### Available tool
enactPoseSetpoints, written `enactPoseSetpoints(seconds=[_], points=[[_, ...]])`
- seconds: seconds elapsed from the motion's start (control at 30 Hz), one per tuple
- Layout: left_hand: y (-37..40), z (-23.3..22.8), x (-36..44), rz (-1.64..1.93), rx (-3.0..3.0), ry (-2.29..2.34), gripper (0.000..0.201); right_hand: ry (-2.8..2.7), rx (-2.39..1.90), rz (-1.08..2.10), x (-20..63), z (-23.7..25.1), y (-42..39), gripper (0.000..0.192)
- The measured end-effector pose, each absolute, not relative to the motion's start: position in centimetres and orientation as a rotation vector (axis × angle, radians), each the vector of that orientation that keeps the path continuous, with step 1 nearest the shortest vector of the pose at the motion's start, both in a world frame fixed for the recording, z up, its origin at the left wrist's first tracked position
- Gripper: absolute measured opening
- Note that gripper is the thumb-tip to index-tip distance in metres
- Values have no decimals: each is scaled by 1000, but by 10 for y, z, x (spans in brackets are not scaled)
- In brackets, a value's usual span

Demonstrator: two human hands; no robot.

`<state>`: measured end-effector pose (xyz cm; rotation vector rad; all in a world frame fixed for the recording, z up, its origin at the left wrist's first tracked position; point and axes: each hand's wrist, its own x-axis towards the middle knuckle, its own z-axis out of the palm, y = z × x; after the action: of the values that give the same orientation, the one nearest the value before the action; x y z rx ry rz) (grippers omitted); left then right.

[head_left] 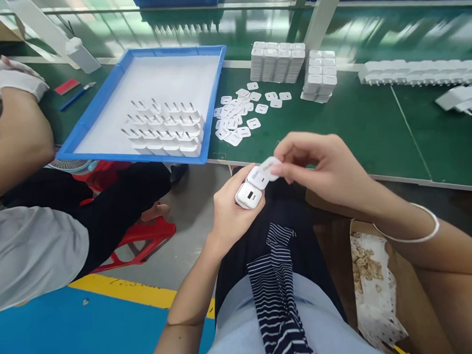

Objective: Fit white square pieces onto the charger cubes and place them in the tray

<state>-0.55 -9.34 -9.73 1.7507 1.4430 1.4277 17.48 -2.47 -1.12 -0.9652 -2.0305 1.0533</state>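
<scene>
At frame ctr, L hand [231, 206] clasps two white adapters [248, 197], face-up, pair's long axis running lower L to upper R. R hand [321, 160] pinches a thin white tab [271, 168] at pair's upper-R end, roughly in line; touching or just over, can't tell. Loose tabs [233, 112]: desk [367, 129], upper ctr.

The adapters [243, 193] are white, the table [378, 134] green, the cloth [270, 287] white-striped.
</scene>
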Motion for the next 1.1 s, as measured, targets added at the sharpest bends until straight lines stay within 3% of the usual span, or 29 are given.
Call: enactPoseSetpoints(seconds=[0.13,0.27,0.53,1.1], points=[[-93,-94,-1,1402,1778,1370,47,-1812,-907,1463,177,-18,-53,14],[-94,-92,3,1368,1798,1366,48,-1702,-884,1608,176,-26,-57,17],[-93,-89,9,1377,1890,1311,47,-1660,-854,1649,178,-31,-57,10],[-94,-87,9,1382,1932,1331,41,-1660,-819,1639,179,-37,-56,15]])
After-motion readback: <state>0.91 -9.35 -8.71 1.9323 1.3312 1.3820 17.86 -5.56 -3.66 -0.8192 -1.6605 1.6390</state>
